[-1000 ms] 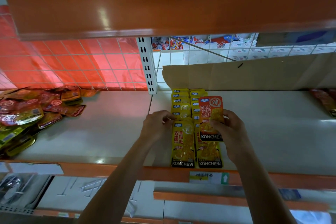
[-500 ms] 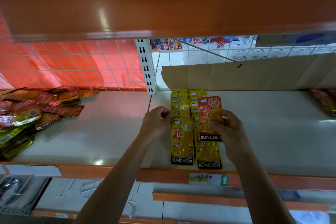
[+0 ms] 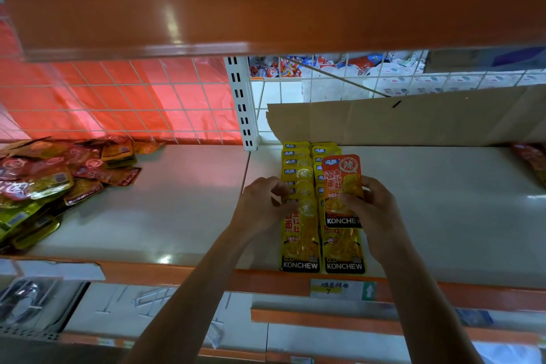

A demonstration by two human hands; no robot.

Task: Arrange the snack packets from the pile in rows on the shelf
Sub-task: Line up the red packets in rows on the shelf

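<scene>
Standing at the shelf, the person has both arms reaching in over its orange front edge. The right hand pinches an orange packet between thumb and fingers, holding it upright just above the right of two rows of yellow packets. Those rows run from the shelf's front edge back to a sheet of cardboard leaning against the wire back. The left hand rests on the left row, fingers curled down onto the overlapping packets, pressing on them rather than gripping any one. Well off to the left, a loose pile of packets, red, orange and green, lies heaped on the same shelf. A few more red packets show at the far right edge. A price label sits on the shelf's front strip below the rows.
</scene>
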